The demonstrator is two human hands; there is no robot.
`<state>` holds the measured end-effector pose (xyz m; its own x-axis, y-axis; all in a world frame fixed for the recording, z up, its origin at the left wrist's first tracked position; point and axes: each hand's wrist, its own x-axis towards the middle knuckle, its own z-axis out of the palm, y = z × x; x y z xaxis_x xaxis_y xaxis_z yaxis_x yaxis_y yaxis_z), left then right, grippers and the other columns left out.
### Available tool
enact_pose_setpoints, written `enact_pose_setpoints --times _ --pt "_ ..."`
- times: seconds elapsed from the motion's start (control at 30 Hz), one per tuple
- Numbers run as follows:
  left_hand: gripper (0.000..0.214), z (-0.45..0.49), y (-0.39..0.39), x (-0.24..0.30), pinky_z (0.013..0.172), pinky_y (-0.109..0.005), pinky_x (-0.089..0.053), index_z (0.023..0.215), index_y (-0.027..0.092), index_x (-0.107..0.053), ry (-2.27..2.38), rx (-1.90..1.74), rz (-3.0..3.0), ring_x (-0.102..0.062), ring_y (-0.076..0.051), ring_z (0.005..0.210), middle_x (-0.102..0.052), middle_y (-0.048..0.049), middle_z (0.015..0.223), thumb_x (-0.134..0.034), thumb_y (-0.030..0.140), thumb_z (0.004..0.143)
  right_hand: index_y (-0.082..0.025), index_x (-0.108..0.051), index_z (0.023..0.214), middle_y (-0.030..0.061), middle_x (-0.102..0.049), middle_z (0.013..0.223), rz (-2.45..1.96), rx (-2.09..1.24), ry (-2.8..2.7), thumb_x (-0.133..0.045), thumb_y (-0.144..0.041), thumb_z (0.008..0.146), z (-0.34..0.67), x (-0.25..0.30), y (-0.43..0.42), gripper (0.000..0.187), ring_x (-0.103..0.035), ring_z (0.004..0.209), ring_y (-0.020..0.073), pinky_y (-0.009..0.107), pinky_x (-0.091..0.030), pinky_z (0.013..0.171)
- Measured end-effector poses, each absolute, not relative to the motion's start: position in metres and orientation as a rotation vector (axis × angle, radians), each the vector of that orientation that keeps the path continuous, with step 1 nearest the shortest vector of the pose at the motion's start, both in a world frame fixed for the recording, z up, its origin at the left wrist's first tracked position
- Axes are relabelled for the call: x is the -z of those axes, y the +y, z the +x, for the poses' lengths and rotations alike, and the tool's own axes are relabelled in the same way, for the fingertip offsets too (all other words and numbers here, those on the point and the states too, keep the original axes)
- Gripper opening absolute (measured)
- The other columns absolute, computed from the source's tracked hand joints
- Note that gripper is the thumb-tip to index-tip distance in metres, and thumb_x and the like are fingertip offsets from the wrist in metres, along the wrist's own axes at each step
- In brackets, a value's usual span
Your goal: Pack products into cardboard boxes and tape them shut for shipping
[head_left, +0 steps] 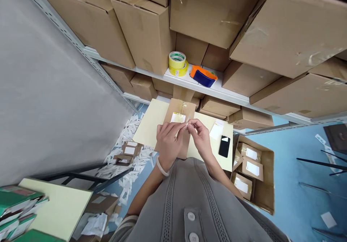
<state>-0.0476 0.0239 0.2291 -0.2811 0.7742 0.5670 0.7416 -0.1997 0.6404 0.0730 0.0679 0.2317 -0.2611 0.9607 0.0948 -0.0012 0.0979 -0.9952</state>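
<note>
My left hand (169, 140) and my right hand (200, 138) meet over a cardboard box (190, 109) on the cream table. Fingertips of both hands pinch together at a small whitish, partly see-through scrap (187, 124), too small to make out clearly. Beneath the hands, the box has clear tape along its top and a white label (177, 117); its middle is partly covered by my left hand. To the right of my right hand lie a white label sheet (216, 129) and a black phone (224, 146).
Tape rolls (177, 64) and an orange and blue tape dispenser (203, 76) sit on the shelf ahead, among stacked cartons (200, 10). A large open carton (267, 184) with labelled boxes stands right. Paper strips (135, 162) litter the floor at left, near a second table (65, 209).
</note>
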Motion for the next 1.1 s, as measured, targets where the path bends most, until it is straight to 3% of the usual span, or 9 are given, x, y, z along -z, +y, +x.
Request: enact_pose_setpoints --times 0.3,0.5,0.8,1.1 --pt "0.015 -0.04 0.031 -0.232 0.076 -0.035 -0.037 0.094 0.025 -0.073 1.893 -1.498 1.916 -0.064 -0.017 0.079 -0.076 -0.0015 0.087 -0.059 0.03 0.097 -0.026 -0.059 0.087 -0.0002 -0.059 0.08 -1.068 -1.193 -1.515 -0.056 -0.039 0.094 0.083 -0.235 0.068 0.015 -0.053 0.073 0.0169 0.031 -0.044 0.072" --pt "0.011 -0.035 0.032 -0.232 0.076 -0.034 -0.036 0.09 0.023 -0.069 1.873 -1.459 1.846 -0.061 -0.016 0.078 -0.073 -0.0002 0.083 -0.061 0.028 0.095 -0.025 -0.057 0.087 0.0006 -0.061 0.082 -1.136 -0.99 -1.656 -0.054 -0.034 0.095 0.089 -0.232 0.066 0.013 -0.053 0.077 0.0187 0.035 -0.041 0.081" --pt "0.017 -0.057 0.032 -0.229 0.08 -0.031 -0.04 0.084 0.021 -0.062 1.948 -1.53 1.427 -0.056 -0.014 0.073 -0.063 0.0015 0.08 -0.055 0.031 0.095 -0.024 -0.055 0.089 0.0001 -0.06 0.083 -1.098 -1.016 -1.772 -0.051 -0.028 0.094 0.092 -0.226 0.068 0.008 -0.053 0.08 0.0181 0.034 -0.04 0.081" --pt "0.021 -0.122 0.007 -0.198 0.077 -0.026 -0.045 0.087 0.019 -0.066 2.194 -1.724 0.954 -0.058 -0.014 0.077 -0.066 -0.0009 0.085 -0.057 0.038 0.091 -0.024 -0.055 0.088 0.0009 -0.061 0.083 -1.121 -1.057 -1.894 -0.05 -0.03 0.093 0.089 -0.216 0.083 0.009 -0.054 0.081 0.019 0.034 -0.04 0.081"
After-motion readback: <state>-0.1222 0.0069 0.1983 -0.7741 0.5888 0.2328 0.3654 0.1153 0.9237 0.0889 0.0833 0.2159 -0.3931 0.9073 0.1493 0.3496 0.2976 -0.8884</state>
